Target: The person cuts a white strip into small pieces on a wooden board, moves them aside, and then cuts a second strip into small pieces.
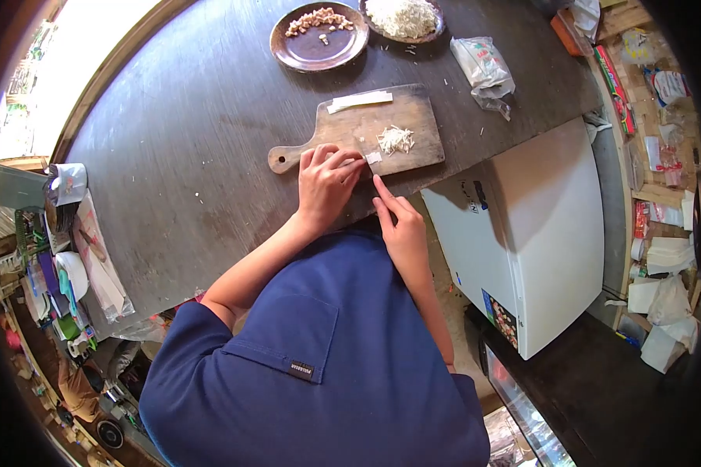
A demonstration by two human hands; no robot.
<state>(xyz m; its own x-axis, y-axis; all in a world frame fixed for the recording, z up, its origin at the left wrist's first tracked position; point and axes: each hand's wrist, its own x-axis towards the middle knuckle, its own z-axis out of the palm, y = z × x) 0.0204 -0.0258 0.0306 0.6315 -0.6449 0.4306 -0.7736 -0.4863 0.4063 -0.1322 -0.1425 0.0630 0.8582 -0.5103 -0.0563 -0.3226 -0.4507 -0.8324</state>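
Observation:
A wooden cutting board (419, 117) with a handle lies at the near edge of the dark table. My left hand (325, 180) presses its bent fingertips onto the board's near side, on a pale piece of food mostly hidden beneath them. In my right hand (401, 222) is a knife (364, 149), its thin blade beside my left fingertips and its handle largely covered. A small white slice (374, 157) sits by the blade. Thin white shreds (396, 140) form a little pile on the board, and white strips (360, 101) lie along its far side.
Beyond the board stand a brown plate (319, 56) with tan diced bits and a bowl of white shreds (402, 17). A plastic bag (483, 68) lies at right. A white refrigerator (557, 233) stands beside the table; stationery (62, 265) crowds the left edge.

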